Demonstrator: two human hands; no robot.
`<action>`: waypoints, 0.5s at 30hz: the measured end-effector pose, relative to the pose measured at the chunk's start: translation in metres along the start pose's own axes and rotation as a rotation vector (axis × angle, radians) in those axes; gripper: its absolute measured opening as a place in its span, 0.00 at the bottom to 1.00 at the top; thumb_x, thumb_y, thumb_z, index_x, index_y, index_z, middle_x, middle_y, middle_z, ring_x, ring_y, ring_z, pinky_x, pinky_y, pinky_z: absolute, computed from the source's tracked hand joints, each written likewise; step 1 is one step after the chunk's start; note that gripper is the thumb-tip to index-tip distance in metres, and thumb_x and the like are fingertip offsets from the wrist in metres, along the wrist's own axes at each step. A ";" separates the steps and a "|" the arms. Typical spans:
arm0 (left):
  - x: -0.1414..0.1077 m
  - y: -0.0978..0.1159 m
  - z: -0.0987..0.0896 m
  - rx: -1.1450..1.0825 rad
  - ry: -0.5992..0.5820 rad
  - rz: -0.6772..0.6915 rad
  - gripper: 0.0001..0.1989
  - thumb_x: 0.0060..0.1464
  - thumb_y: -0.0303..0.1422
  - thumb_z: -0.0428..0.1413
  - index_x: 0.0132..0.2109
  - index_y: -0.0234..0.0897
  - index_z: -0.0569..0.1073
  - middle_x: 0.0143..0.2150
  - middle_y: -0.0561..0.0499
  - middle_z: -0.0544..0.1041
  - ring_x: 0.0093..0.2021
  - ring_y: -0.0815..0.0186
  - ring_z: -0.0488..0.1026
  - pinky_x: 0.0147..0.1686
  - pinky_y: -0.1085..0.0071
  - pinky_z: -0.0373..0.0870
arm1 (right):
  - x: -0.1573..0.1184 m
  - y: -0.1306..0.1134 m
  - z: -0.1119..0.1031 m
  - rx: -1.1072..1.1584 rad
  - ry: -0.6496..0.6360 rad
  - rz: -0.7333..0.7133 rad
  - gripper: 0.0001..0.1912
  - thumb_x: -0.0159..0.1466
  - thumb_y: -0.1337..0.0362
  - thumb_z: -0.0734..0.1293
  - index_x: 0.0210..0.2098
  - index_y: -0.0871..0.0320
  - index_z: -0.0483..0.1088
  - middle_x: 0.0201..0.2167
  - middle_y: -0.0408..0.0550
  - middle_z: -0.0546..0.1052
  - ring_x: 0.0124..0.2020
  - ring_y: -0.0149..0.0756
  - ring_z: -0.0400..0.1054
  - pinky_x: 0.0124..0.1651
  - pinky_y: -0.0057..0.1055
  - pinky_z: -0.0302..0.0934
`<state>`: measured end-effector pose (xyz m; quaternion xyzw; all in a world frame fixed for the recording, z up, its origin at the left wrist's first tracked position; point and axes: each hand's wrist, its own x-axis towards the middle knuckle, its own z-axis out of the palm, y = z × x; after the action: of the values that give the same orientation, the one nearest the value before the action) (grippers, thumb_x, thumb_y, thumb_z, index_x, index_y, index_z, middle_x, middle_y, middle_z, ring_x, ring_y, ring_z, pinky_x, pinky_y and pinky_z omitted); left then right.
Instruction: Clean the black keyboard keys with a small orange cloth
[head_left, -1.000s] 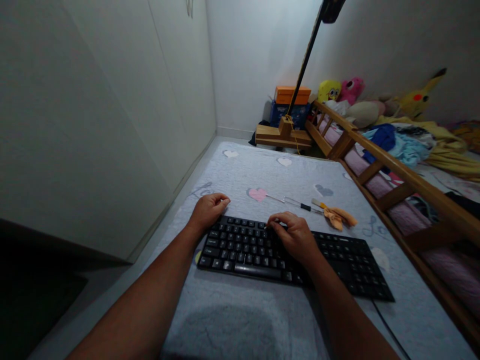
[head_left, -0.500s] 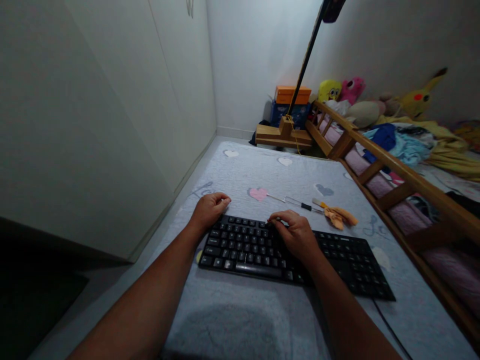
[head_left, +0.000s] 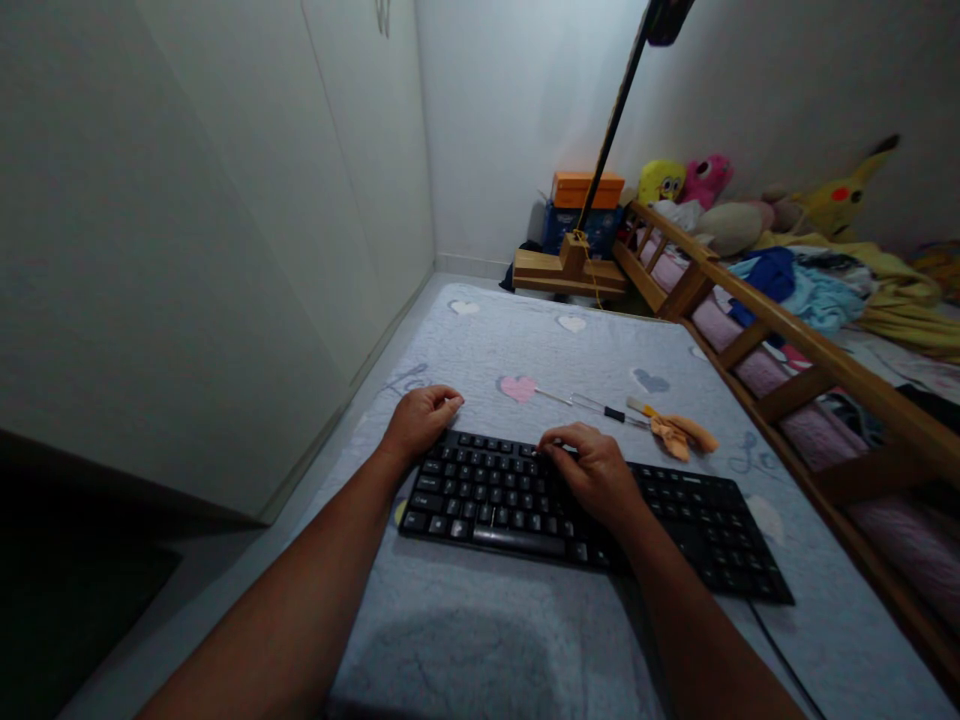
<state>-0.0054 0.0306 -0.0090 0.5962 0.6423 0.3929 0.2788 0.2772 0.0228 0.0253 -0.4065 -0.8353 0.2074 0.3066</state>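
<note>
A black keyboard (head_left: 517, 540) lies across the bedsheet with its cable running off at the lower right. At its upper left corner rests my left hand (head_left: 424, 418), fingers curled together; whatever they hold, if anything, is hidden. Over the keyboard's upper middle is my right hand (head_left: 589, 465), thumb and forefinger pinched near the top row of keys. Something too small to make out may be between those fingertips. Behind the keyboard lie a thin metal tool with a black grip (head_left: 613, 413), an orange cloth (head_left: 679, 436) and a small brush (head_left: 641, 406).
The bed surface (head_left: 540, 345) has a heart-patterned sheet. Along the right runs a wooden bed rail (head_left: 795, 340), with clothes and plush toys beyond. A white cabinet (head_left: 247, 200) stands on the left. At the back are a wooden stand (head_left: 570, 268) and an orange box (head_left: 587, 189).
</note>
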 end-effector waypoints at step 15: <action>0.000 -0.002 0.001 -0.001 0.004 0.015 0.18 0.54 0.45 0.53 0.35 0.34 0.79 0.26 0.51 0.76 0.27 0.64 0.70 0.31 0.68 0.63 | 0.001 0.002 0.003 0.016 0.019 0.015 0.10 0.65 0.70 0.64 0.34 0.53 0.77 0.34 0.47 0.82 0.38 0.41 0.75 0.45 0.36 0.64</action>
<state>-0.0062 0.0310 -0.0114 0.5999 0.6381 0.3964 0.2752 0.2764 0.0247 0.0224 -0.4123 -0.8275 0.2128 0.3161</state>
